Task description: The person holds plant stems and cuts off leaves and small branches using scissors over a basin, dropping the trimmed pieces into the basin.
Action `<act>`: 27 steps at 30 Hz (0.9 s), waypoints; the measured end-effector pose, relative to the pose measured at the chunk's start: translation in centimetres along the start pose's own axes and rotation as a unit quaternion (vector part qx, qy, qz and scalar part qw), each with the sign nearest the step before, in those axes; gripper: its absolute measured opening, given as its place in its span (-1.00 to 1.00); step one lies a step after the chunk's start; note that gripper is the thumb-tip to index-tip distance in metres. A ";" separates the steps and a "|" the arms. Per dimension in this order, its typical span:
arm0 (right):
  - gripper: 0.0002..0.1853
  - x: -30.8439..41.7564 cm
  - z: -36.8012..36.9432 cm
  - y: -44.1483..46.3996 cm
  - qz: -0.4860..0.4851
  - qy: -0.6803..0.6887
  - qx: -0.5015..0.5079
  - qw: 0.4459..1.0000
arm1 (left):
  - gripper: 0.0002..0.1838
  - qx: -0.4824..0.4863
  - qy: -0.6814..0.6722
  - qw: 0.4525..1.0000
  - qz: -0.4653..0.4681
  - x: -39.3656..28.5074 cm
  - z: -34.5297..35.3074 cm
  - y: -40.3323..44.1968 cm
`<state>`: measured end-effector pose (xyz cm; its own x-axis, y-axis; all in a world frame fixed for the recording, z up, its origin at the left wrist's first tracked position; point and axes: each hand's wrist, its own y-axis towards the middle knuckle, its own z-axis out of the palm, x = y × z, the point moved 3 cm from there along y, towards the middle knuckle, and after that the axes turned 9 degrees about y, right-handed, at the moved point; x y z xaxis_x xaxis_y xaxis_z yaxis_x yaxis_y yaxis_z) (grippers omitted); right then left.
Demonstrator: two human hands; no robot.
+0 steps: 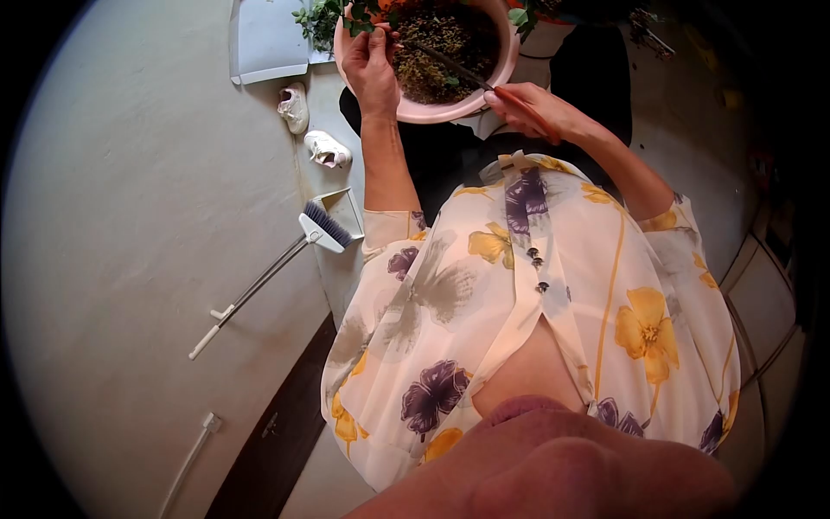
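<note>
Over the left rim of a pink basin (pixel 450 112), my left hand (pixel 372 69) is closed in a pinch at a leafy green stem (pixel 361 16). Small dry plant bits (pixel 445 52) fill much of the basin. My right hand (pixel 529 111) is wrapped round the reddish handle of scissors (pixel 510 97) at the basin's lower right. The dark blades point up and left over the basin, toward my left fingers. Where the blade tips end is hard to make out.
Green leaves (pixel 318 24) lie by a pale tray (pixel 270 43) at the upper left. Two white shoes (pixel 327 150), a broom (pixel 324 227) and a dustpan (pixel 350 208) stand left of my body. More leafy stems (pixel 523 16) are right of the basin.
</note>
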<state>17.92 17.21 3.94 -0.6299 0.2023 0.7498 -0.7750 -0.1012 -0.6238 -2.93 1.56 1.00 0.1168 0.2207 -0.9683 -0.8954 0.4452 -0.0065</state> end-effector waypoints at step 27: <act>-0.44 1.9 0.5 -3.6 0.045 0.165 0.068 0.983 | -0.85 0.013 -0.007 1.000 0.023 0.2 -0.6 0.2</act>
<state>19.52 17.44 7.75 -0.6635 0.4891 0.5661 -0.7302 -0.2588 -0.6323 -3.32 1.19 0.65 0.0810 0.2530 -0.9641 -0.8881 0.4573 0.0455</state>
